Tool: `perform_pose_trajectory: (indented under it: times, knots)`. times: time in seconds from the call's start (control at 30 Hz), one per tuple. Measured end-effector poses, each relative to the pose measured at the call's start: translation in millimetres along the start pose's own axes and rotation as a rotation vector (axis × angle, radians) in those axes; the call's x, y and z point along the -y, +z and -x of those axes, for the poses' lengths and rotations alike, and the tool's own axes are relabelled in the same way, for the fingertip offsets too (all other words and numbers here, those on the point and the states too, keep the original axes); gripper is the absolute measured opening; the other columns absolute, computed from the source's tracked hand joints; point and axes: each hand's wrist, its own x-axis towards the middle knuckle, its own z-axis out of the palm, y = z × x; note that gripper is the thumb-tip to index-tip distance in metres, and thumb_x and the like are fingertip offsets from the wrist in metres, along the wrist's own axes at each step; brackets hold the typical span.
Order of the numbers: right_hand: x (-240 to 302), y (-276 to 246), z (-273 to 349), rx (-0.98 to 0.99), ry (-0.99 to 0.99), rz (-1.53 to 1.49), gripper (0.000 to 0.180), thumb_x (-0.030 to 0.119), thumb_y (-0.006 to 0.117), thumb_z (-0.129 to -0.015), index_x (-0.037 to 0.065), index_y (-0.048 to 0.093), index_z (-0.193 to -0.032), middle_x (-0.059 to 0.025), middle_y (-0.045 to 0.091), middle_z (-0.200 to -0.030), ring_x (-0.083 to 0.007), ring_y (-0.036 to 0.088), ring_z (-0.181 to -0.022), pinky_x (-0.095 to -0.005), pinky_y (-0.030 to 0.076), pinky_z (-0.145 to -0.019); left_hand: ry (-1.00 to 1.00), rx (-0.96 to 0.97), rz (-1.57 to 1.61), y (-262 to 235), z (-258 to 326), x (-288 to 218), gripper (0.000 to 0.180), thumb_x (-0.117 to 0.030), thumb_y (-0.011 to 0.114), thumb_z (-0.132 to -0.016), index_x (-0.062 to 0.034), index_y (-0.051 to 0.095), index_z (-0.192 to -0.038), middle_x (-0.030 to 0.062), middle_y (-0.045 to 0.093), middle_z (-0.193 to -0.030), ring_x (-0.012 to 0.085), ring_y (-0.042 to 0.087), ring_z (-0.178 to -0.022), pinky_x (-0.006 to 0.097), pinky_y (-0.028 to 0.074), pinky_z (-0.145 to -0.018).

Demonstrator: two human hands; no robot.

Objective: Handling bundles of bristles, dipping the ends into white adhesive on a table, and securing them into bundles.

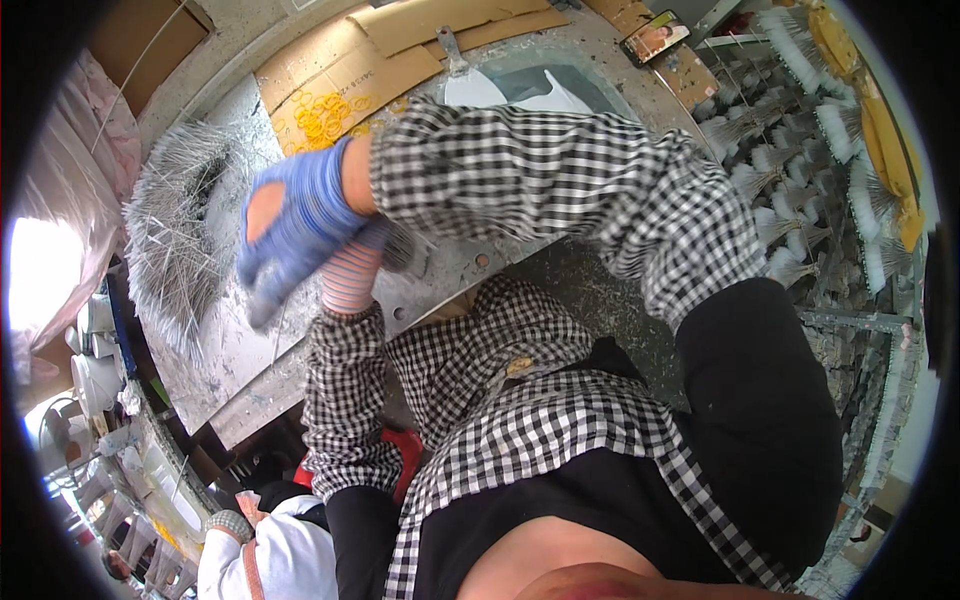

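Observation:
My right hand, in a blue knitted glove with a bare patch on its back, reaches across to the left over the table. Its fingers point down beside a large curved pile of thin grey strands and are smeared by motion. Beneath it, my left hand in a pink-and-grey striped glove is mostly covered, fingers out of sight. A bundle of thin grey strands sticks out on the right side of that hand, which appears closed around it. Yellow rubber bands lie heaped beyond my right wrist.
Flattened cardboard lies at the table's far side, near a scraper and a glassy sheet. A phone rests at the back right. Many tied bundles fill a rack on the right. Another person's white sleeve shows at lower left.

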Motion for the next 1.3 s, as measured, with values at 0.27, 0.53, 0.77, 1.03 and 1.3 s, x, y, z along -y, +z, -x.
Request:
perform_pose_trajectory:
  times: [0.27, 0.53, 0.77, 1.03, 1.3]
  knots:
    - [32.8, -22.0, 12.2, 0.266, -0.089, 0.237, 0.053, 0.038, 0.061, -0.088, 0.03, 0.053, -0.139, -0.0098, 0.067, -0.119, -0.0296, 0.065, -0.106, -0.041, 0.054, -0.085, 0.087, -0.058, -0.197, 10.0, 26.6, -4.7, 0.052, -0.023, 0.075, -0.087, 0.0004, 0.056, -0.129, 0.0088, 0.067, -0.121, 0.0185, 0.064, -0.106, 0.031, 0.051, -0.095]
    - [21.4, -18.7, 6.9, 0.36, 0.277, 0.024, 0.079, 0.076, 0.052, -0.086, 0.011, 0.065, -0.129, -0.0156, 0.069, -0.12, -0.0347, 0.064, -0.113, -0.0438, 0.05, -0.099, 0.113, -0.074, -0.23, 20.5, 16.1, -13.7, 0.059, -0.026, 0.077, -0.086, -0.0001, 0.053, -0.133, 0.0079, 0.066, -0.119, 0.0166, 0.064, -0.103, 0.03, 0.05, -0.095]
    - [-4.4, -18.6, 48.4, -0.505, 0.09, -0.404, 0.112, 0.059, 0.084, -0.065, 0.007, 0.037, -0.151, -0.022, 0.055, -0.136, -0.0353, 0.058, -0.122, -0.0434, 0.049, -0.103, -0.11, -0.178, 0.338, -5.1, 5.7, -85.7, 0.068, -0.026, 0.079, -0.085, -0.0009, 0.047, -0.139, 0.0033, 0.064, -0.117, 0.0131, 0.062, -0.103, 0.029, 0.048, -0.097]
    - [-10.9, 155.5, 106.4, -0.502, 0.642, -0.051, 0.095, 0.052, 0.082, -0.069, 0.006, 0.047, -0.143, -0.0212, 0.05, -0.138, -0.0383, 0.044, -0.134, -0.048, 0.032, -0.116, 0.066, -0.219, 0.099, 27.0, 29.4, -63.1, 0.053, 0.008, 0.066, -0.082, -0.0004, 0.048, -0.131, 0.0078, 0.061, -0.098, 0.0211, 0.061, -0.095, 0.036, 0.049, -0.093]
    - [-9.5, 177.5, 126.1, -0.324, 0.757, -0.022, 0.113, 0.068, 0.077, -0.066, 0.002, 0.037, -0.148, -0.0269, 0.037, -0.151, -0.0408, 0.03, -0.145, -0.046, 0.016, -0.124, -0.302, -0.035, 0.298, 30.8, 51.6, -47.0, 0.029, 0.0, 0.067, -0.084, -0.0012, 0.057, -0.111, 0.0093, 0.061, -0.096, 0.0196, 0.06, -0.095, 0.035, 0.05, -0.085]
